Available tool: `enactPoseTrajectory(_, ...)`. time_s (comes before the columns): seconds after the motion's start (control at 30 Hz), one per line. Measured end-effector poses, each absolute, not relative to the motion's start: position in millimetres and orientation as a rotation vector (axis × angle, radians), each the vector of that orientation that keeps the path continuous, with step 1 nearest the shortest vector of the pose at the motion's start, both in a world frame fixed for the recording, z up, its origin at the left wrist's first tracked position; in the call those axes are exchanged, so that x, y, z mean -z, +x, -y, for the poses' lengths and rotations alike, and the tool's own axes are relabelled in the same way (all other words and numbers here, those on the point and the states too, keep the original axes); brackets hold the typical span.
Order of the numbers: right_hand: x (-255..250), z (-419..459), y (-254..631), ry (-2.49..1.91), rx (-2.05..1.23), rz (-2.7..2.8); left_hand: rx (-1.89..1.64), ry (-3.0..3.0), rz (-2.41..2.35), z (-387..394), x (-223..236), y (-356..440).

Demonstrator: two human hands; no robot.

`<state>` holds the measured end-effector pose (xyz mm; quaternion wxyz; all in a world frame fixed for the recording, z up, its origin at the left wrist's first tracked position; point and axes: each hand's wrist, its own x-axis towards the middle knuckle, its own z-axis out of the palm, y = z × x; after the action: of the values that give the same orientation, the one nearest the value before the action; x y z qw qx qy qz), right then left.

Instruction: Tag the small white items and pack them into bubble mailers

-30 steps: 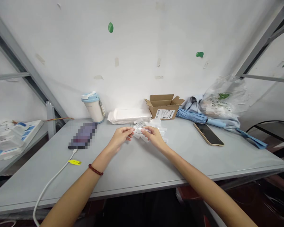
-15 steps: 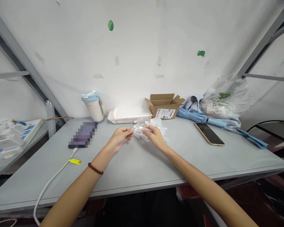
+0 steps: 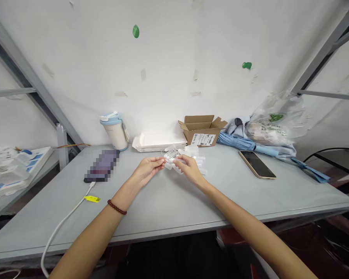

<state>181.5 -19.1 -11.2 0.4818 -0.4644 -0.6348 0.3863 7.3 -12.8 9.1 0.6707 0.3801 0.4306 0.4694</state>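
Note:
My left hand (image 3: 149, 168), with a dark red beaded bracelet on the wrist, is closed in a pinch. What its fingertips hold is too small to name. Close by on the right, my right hand (image 3: 189, 167) pinches a small translucent white piece (image 3: 174, 160) between thumb and forefinger. The two sets of fingertips nearly meet above the table. Just behind and beside them lies a loose heap of clear plastic tubes (image 3: 201, 159) with whitish parts, partly hidden by my right hand.
Behind the heap are stacked white packets (image 3: 159, 140) and an open cardboard box (image 3: 203, 131). A tumbler (image 3: 116, 133) and a cabled phone (image 3: 102, 166) are on the left. To the right lie another phone (image 3: 257, 164), a blue folded umbrella (image 3: 244, 142) and a plastic bag (image 3: 276, 124).
Both hands stay in nearly the same place. My right fingertips have shifted slightly, and more of the whitish piece shows between the two hands.

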Motion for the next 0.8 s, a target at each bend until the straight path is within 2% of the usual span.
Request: enactPoseTrajectory(0.8, 10.2, 19.5, 181.1, -1.167, -0.932, 1.552, -1.082, 0.893, -0.944, 11.0, -3.8, 7.0)
